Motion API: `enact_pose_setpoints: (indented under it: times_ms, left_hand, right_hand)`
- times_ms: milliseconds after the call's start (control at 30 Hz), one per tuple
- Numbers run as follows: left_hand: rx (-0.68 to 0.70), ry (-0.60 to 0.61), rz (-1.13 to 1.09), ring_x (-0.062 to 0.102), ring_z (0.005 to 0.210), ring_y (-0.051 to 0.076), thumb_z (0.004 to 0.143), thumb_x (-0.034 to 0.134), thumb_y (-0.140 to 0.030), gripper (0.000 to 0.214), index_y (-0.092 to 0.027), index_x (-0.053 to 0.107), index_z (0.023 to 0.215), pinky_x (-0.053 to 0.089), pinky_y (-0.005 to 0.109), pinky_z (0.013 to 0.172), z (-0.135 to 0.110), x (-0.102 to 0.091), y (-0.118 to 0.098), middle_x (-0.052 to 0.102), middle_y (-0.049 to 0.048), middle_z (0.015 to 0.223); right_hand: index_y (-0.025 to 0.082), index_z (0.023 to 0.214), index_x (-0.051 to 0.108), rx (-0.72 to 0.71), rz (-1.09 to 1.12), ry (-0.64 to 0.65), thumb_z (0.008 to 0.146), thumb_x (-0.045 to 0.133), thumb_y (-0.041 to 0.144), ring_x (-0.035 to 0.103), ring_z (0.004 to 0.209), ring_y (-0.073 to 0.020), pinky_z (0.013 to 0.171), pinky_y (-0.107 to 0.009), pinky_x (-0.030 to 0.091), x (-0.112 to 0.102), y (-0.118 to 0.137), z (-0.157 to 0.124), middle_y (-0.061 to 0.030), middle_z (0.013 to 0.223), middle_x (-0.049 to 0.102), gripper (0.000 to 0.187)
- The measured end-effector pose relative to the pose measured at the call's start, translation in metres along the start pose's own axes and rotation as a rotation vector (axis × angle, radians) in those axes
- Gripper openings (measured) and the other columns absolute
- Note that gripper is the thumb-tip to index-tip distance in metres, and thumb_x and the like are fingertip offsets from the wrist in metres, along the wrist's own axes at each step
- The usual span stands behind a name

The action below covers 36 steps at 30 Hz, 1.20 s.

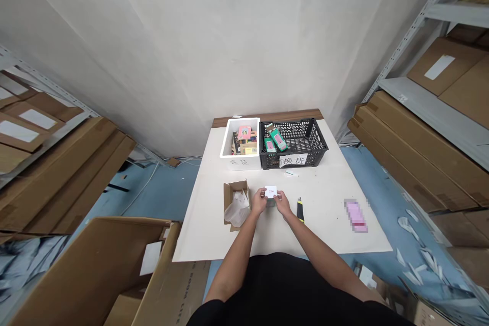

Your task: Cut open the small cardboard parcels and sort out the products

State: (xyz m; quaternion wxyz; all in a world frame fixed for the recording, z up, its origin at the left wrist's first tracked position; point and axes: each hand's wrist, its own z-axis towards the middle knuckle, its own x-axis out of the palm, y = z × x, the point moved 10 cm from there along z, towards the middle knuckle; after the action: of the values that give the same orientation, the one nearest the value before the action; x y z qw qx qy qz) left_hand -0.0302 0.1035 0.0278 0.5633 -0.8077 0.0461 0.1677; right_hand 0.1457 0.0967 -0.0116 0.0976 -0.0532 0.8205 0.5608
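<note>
Between my two hands I hold a small box with a white top [271,192] and dark print on it, over the near middle of the table. My left hand [259,200] is closed on its left side, my right hand [283,202] on its right side. Left of my left hand stands an open cardboard box [228,196] with crumpled, translucent wrapping [237,210] in it. A box cutter [300,210] with a black and yellow handle lies to the right of my right hand.
At the back of the white-covered table [206,214] stand a white bin [241,164] of small boxes and a black crate [317,150] holding green boxes. A blurred pink item [356,216] lies at right. Shelves with cartons flank both sides; a large open carton [95,244] sits lower left.
</note>
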Motion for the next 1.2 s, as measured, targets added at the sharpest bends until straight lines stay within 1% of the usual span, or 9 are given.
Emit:
enact_pose_setpoints:
  times_ms: [67,133,300,400,500,600,700,933,1200]
  left_hand:
    - [0.07,0.007,-0.043,0.075,0.1,0.021,0.077,0.073,-0.005,0.037,-0.02,0.07,0.11,0.057,0.041,0.1,0.003,-0.001,-0.022,0.079,0.009,0.109]
    - [0.189,0.019,-0.123,0.074,0.108,0.022,0.079,0.072,-0.008,0.036,-0.02,0.07,0.113,0.055,0.043,0.105,0.01,-0.005,-0.056,0.078,0.0093,0.115]
    - [0.478,0.09,-0.342,0.069,0.121,0.025,0.083,0.075,-0.021,0.039,-0.021,0.067,0.121,0.049,0.047,0.114,0.04,-0.007,-0.166,0.075,0.0109,0.126]
    - [0.536,0.181,-0.436,0.061,0.135,0.028,0.085,0.076,-0.028,0.047,-0.019,0.063,0.13,0.043,0.049,0.12,0.062,0.003,-0.22,0.066,0.0141,0.142]
    - [0.546,0.236,-0.482,0.049,0.148,0.031,0.088,0.077,-0.036,0.058,-0.022,0.057,0.14,0.036,0.051,0.125,0.074,0.009,-0.25,0.053,0.0139,0.158]
    - [0.576,0.227,-0.495,0.043,0.152,0.031,0.09,0.075,-0.043,0.062,-0.026,0.055,0.146,0.034,0.05,0.126,0.07,0.004,-0.259,0.047,0.0111,0.163]
    - [0.56,0.184,-0.463,0.046,0.15,0.032,0.089,0.076,-0.045,0.064,-0.027,0.055,0.147,0.037,0.049,0.124,0.06,-0.005,-0.249,0.049,0.0106,0.162]
    - [0.481,0.118,-0.366,0.049,0.145,0.032,0.086,0.079,-0.043,0.064,-0.026,0.059,0.144,0.043,0.047,0.118,0.041,-0.017,-0.227,0.055,0.0109,0.156]
    - [0.472,0.095,-0.364,0.053,0.141,0.032,0.084,0.079,-0.041,0.063,-0.026,0.061,0.142,0.048,0.045,0.112,0.02,-0.029,-0.216,0.059,0.0126,0.152]
  right_hand:
    - [0.024,0.111,0.062,-0.048,0.038,-0.011,0.086,0.057,0.053,0.071,0.094,-0.0246,0.084,-0.037,0.058,-0.006,0.018,0.005,-0.0053,0.103,0.075,0.039]
    - [0.024,0.113,0.063,-0.129,0.084,-0.028,0.085,0.058,0.057,0.071,0.095,-0.0243,0.083,-0.037,0.058,-0.017,0.047,0.013,-0.0056,0.106,0.075,0.044]
    - [0.019,0.128,0.064,-0.439,0.256,-0.073,0.087,0.064,0.059,0.068,0.113,-0.0255,0.101,-0.041,0.054,-0.055,0.161,0.049,-0.0136,0.133,0.07,0.057]
    - [0.018,0.144,0.059,-0.544,0.346,-0.041,0.087,0.066,0.06,0.061,0.132,-0.0267,0.116,-0.043,0.045,-0.073,0.218,0.073,-0.015,0.148,0.062,0.071]
    - [0.02,0.157,0.049,-0.526,0.379,-0.023,0.086,0.067,0.064,0.049,0.146,-0.0282,0.122,-0.045,0.039,-0.088,0.241,0.092,-0.0141,0.16,0.05,0.085]
    - [0.024,0.164,0.039,-0.49,0.404,-0.066,0.087,0.066,0.065,0.045,0.15,-0.0297,0.121,-0.049,0.039,-0.104,0.239,0.098,-0.0139,0.167,0.04,0.091]
    - [0.025,0.164,0.039,-0.496,0.404,-0.061,0.085,0.07,0.063,0.048,0.148,-0.0309,0.122,-0.05,0.038,-0.106,0.231,0.091,-0.0137,0.167,0.041,0.093]
    - [0.026,0.156,0.052,-0.454,0.349,0.008,0.078,0.077,0.061,0.053,0.143,-0.0339,0.12,-0.053,0.04,-0.074,0.215,0.067,-0.0123,0.16,0.05,0.09]
    - [0.027,0.148,0.06,-0.449,0.354,0.085,0.077,0.078,0.054,0.059,0.136,-0.0329,0.117,-0.053,0.044,-0.057,0.218,0.04,-0.0114,0.155,0.056,0.078]
